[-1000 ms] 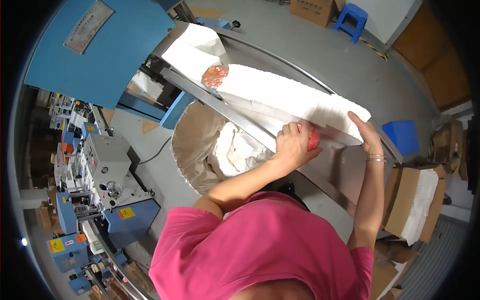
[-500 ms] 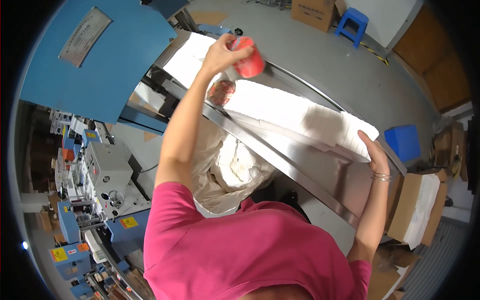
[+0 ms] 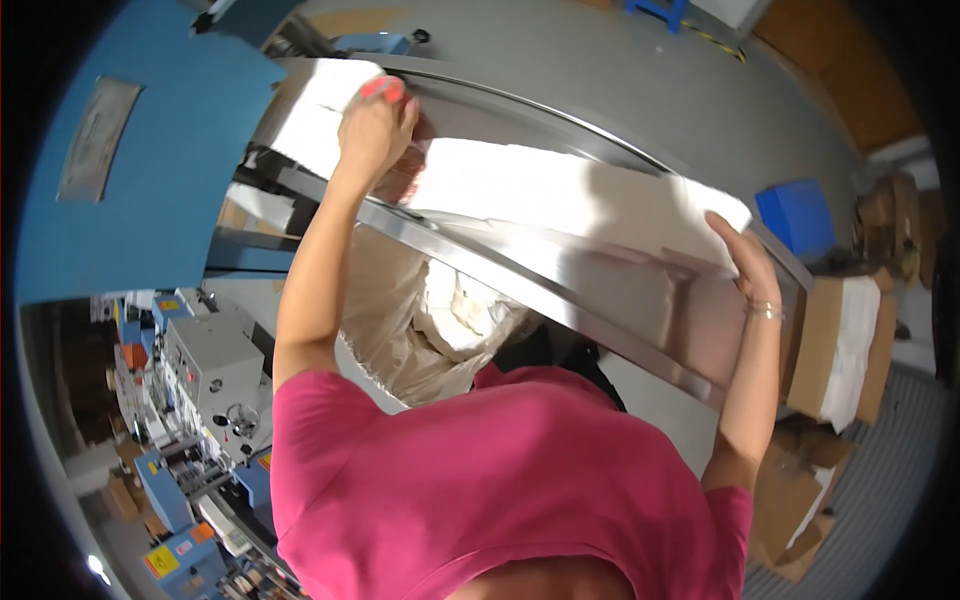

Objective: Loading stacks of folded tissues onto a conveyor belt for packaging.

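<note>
a: i'm on the head view. the white sheet stack [image 3: 560, 195] lies on the steel table [image 3: 600, 300], long axis running from the upper left down to the right.

b: and the hands?

a: one at each end. left hand [image 3: 375, 130] is at the stack's far left end, clenched around a small red-orange object [image 3: 383, 88] and pressing down on the sheets. right hand [image 3: 742, 262] sits at the stack's right end, fingers laid flat over the corner, touching but not gripping.

b: which one's nearer the stack's middle?

a: neither really, i read them as framing the whole length, the middle lying between them. the left arm is stretched well out.

b: around the stack?

a: left of it, a blue machine panel [image 3: 130, 160]. below it, under the table edge, a bag of crumpled white scraps [image 3: 450, 320]. past its right end, a blue bin [image 3: 795, 215] and a cardboard box [image 3: 840, 345] holding more white sheets.
</note>
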A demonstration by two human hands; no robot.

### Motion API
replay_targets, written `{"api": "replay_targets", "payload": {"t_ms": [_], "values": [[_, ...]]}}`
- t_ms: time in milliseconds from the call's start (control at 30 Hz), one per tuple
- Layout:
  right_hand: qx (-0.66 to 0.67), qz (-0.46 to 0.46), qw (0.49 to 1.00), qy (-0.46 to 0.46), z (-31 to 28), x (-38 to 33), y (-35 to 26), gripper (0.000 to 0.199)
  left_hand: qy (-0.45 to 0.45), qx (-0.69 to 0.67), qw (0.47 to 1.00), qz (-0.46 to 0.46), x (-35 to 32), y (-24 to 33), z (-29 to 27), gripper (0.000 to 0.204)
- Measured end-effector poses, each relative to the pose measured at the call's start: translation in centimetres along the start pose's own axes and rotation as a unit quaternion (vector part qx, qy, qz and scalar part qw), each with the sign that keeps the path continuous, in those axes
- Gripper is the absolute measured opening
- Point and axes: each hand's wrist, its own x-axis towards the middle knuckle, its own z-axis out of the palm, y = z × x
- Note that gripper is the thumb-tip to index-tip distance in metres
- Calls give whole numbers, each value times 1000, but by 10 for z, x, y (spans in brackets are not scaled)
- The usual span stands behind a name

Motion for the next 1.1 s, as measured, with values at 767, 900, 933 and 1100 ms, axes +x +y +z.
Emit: {"api": "replay_targets", "payload": {"t_ms": [767,900,933,1100], "values": [[46,26,999,-4,-51,-45,12,49,-349,-655,606,-286,-35,55,70,46],[29,29,998,-48,-63,-37,27,61,-386,-475,745,-265,-41,123,23,80],[31,22,998,-48,-56,-35,25,61,-428,-498,729,-192,-36,94,55,91],[19,-76,997,16,-22,-45,39,50,-382,-462,791,-121,-49,138,65,73]]}}
